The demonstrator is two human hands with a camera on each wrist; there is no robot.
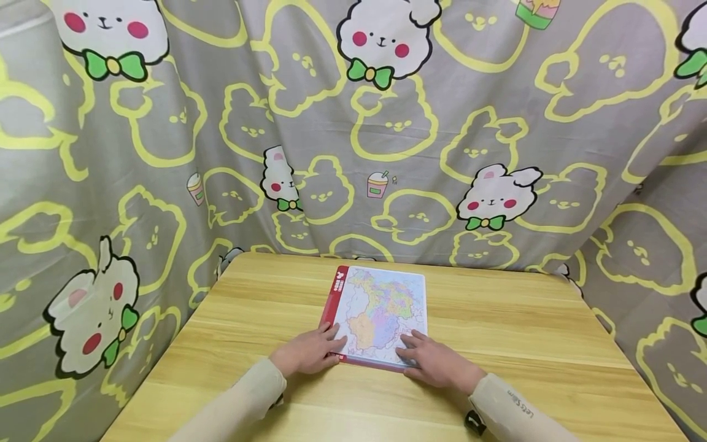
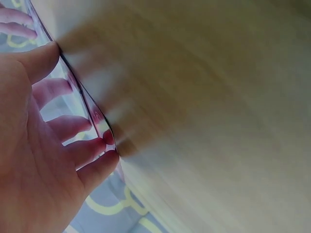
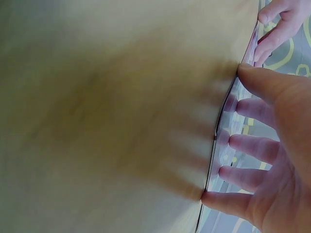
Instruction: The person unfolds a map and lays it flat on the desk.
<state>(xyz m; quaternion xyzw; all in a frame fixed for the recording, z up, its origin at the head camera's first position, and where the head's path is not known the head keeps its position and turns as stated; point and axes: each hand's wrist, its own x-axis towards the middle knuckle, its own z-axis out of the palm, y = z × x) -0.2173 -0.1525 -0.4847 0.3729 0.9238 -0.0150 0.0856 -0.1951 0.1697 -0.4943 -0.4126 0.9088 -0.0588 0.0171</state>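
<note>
A flat rectangular map board (image 1: pixel 381 310) lies on the table, with a coloured map on a pale ground and a red strip down its left side. At its near left corner is my left hand (image 1: pixel 311 351), fingertips on the board and thumb by the near edge. My right hand (image 1: pixel 436 361) rests on the near right corner with its fingers spread over the map. In the left wrist view, the left hand (image 2: pixel 48 131) touches the board's edge with fairly straight fingers. Straight fingertips of the right hand (image 3: pixel 272 155) press on the board in the right wrist view, thumb at its edge.
The wooden table (image 1: pixel 513 344) has its far edge against a grey curtain (image 1: pixel 331 135) printed with yellow outlines and white cartoon animals. The curtain also hangs along the left and right sides. A dark band (image 1: pixel 474 422) shows at the right wrist, below the pale sleeve.
</note>
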